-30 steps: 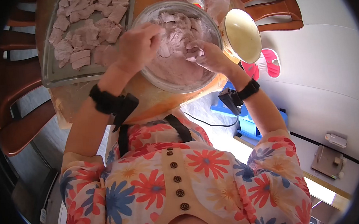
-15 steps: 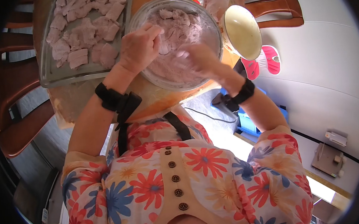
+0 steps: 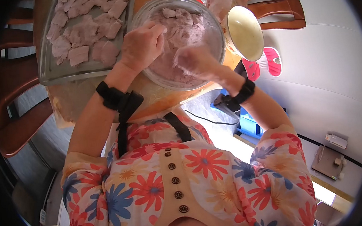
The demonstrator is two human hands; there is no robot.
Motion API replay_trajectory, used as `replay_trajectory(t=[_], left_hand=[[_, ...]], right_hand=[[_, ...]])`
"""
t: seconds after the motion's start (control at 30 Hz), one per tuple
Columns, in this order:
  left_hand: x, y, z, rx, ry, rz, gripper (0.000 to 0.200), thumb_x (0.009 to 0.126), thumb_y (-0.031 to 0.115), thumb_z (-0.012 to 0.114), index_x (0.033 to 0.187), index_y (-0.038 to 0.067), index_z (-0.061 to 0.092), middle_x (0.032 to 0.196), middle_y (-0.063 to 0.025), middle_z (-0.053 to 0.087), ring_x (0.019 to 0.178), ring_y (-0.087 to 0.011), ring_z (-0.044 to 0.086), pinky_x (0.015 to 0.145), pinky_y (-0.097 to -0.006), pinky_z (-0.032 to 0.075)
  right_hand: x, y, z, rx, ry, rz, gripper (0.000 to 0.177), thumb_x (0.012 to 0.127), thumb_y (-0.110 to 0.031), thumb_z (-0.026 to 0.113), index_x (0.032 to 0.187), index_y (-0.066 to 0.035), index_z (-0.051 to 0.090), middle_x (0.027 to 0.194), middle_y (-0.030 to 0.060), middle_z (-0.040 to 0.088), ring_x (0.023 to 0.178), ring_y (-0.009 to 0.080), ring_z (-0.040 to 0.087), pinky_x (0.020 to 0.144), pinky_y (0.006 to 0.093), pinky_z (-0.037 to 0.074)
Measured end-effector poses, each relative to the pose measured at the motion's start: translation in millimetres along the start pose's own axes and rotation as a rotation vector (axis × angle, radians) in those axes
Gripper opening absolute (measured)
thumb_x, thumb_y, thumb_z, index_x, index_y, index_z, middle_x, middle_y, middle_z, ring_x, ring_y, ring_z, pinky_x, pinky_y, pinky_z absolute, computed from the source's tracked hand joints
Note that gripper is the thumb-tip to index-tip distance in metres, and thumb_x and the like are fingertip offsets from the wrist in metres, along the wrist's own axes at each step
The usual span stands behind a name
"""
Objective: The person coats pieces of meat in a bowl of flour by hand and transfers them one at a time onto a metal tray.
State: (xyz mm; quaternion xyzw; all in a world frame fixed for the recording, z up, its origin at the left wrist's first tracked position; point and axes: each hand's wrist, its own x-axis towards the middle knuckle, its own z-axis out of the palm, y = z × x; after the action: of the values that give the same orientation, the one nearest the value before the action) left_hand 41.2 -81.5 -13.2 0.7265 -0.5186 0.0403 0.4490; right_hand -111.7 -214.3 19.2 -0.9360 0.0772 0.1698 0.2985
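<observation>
A large glass bowl (image 3: 218,36) holds pale pinkish flour with several coated meat slices (image 3: 183,18) heaped toward its far side. My left hand (image 3: 143,47) is closed in a fist over the bowl's left rim; whatever it pinches is hidden. Lower in the bowl, my right hand (image 3: 196,63) has its fingers curled at the flour, dusted white, their contents out of sight. To the left, a glass tray (image 3: 75,75) carries rows of flour-coated meat pieces (image 3: 84,32) laid flat.
A cream enamel basin (image 3: 245,33) stands tilted against the bowl's right side. Plastic bags (image 3: 219,1) lie behind it on the wooden table (image 3: 155,100). Wooden chairs (image 3: 17,85) flank both sides. A pink-and-white item (image 3: 267,62) is beyond the table's right edge.
My right hand has shifted slightly left and down within the bowl, and its fingers are less blurred. My left hand stays almost where it was.
</observation>
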Motion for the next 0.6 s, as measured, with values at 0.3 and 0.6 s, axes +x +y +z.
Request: replay_trajectory(t=[0.3,0.6], left_hand=[[0.9,-0.4,2.6,0.02,-0.004,0.025,0.007,0.077,0.008,0.06,0.084,0.01,0.062,0.077,-0.0057,0.058,0.068,-0.0279,0.061,0.059,-0.0366,0.05],[0.9,-0.5,2.9,0.014,0.001,0.008,0.008,0.077,0.008,0.06,0.083,0.01,0.063,0.078,-0.0055,0.059,0.067,-0.0279,0.061,0.059,-0.0371,0.049]], right_hand=[[-4.8,14.9,-15.0,-0.184,0.21,-0.005,0.016,0.084,-0.022,0.058,0.087,-0.007,0.062,0.085,0.0148,0.063,0.083,0.0345,0.06,0.072,0.0413,0.047],[-6.2,8.7,-8.2,-0.185,0.377,0.039,0.018,0.085,-0.023,0.06,0.089,-0.006,0.061,0.086,0.0141,0.062,0.08,0.033,0.06,0.071,0.0394,0.047]])
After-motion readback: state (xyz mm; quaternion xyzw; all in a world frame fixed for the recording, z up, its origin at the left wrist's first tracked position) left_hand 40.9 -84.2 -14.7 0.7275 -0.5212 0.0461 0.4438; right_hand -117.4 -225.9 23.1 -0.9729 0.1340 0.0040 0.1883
